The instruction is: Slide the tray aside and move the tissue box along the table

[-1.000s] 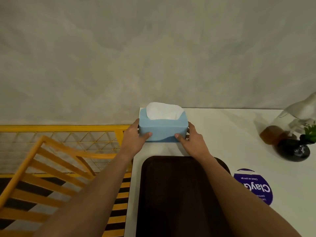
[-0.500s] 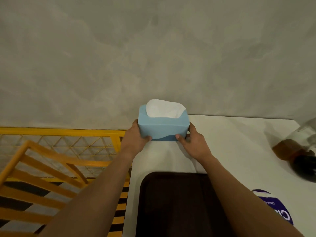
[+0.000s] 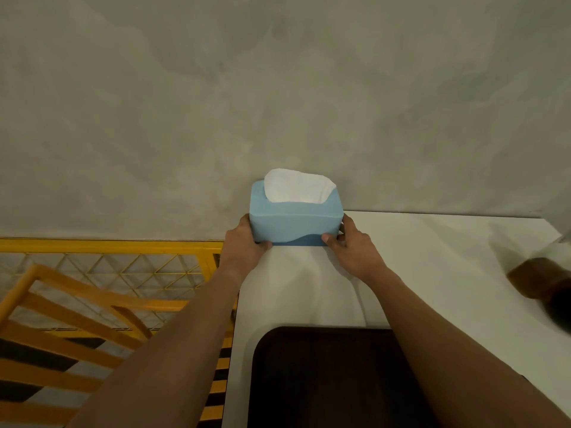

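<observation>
Your left hand (image 3: pixel 245 247): clasped on the left end of the tissue box (image 3: pixel 295 225), thumb along its lower front edge. Your right hand (image 3: pixel 350 251): clasped on the right end, thumb likewise on the lower front edge. Tissue box: light blue with a darker blue band at the base, white tissue (image 3: pixel 298 185) standing out of the top, held between both hands at the far left corner of the white table (image 3: pixel 417 257), against the grey wall (image 3: pixel 278 103). Tray (image 3: pixel 324 381): dark brown, flat on the table near you, well apart from the box, partly under your forearms. Yellow railing (image 3: pixel 108 245): left of the table. Blurred dark brown object (image 3: pixel 540 279): right edge of the table, unidentifiable
</observation>
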Demonstrator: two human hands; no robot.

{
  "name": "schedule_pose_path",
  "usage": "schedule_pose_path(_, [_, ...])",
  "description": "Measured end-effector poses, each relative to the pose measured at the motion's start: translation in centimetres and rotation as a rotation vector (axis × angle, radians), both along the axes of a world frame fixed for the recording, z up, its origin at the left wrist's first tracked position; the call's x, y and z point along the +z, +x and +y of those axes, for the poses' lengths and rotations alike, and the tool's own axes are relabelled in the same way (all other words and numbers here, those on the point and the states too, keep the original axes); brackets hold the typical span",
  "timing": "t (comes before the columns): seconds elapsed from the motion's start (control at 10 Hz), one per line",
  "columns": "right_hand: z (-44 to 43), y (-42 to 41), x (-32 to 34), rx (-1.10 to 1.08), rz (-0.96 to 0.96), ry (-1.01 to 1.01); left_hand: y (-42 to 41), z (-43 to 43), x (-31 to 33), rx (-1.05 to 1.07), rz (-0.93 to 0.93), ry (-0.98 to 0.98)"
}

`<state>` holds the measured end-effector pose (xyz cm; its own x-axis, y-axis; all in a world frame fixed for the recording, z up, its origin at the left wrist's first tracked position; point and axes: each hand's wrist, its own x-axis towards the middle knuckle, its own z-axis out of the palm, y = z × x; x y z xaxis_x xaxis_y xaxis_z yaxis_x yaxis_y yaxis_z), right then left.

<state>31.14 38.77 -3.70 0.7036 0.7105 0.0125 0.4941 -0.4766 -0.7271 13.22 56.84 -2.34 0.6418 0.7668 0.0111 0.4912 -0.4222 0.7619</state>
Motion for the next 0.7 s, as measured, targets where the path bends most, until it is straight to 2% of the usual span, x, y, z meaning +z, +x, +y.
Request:
schedule_pose_path(0.4, [0.2,-0.1,0.0,0.004,0.012,-0.011,0.0,-0.1,-0.3,0.048,-0.004,-0.036])
schedule_pose_path(0.6, [0.1,-0.3,1.5,0.008,0.015,-0.084,-0.1,0.2,1.0,-0.02,0.119,-0.058])
schedule_pose_path(0.7, [-0.6,-0.8,3.1,0.019,-0.025,-0.053,-0.5,-0.1,2.7,-0.058,0.144,-0.075])
